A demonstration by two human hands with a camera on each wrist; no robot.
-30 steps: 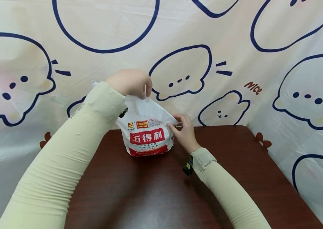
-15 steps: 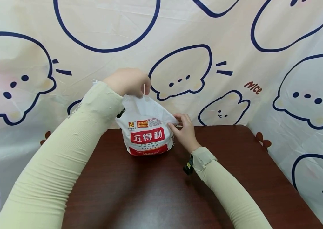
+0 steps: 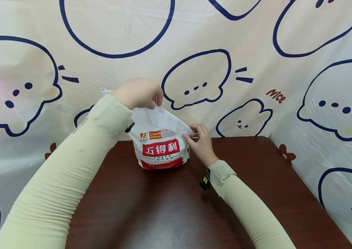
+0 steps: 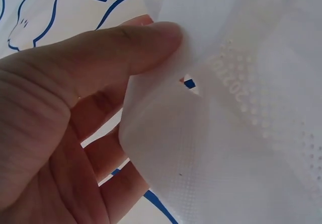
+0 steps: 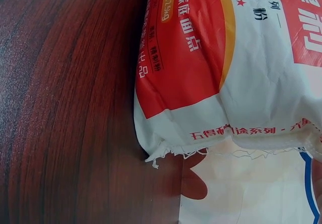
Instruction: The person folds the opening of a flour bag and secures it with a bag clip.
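Observation:
A white flour bag (image 3: 160, 147) with red print stands upright on the dark wooden table (image 3: 169, 211), near its far edge. My left hand (image 3: 140, 92) pinches the top edge of the bag from above. Close up in the left wrist view, the thumb of the left hand (image 4: 75, 83) presses on the thin white sheet of the bag (image 4: 226, 148), which has embossed dots and a small hole. At the bag's right upper corner, my right hand (image 3: 202, 143) pinches the white material between thumb and fingers. Loose threads hang along the stitched side of the bag (image 5: 251, 98) in the right wrist view.
A pale cloth backdrop (image 3: 194, 27) with blue cartoon outlines hangs right behind the table and along its right side. A small black wrist device (image 3: 205, 180) sits below the right hand at the sleeve cuff.
My left hand has shifted slightly left, drawing the top of the bag a little with it. The right hand and the bag's base have stayed in place.

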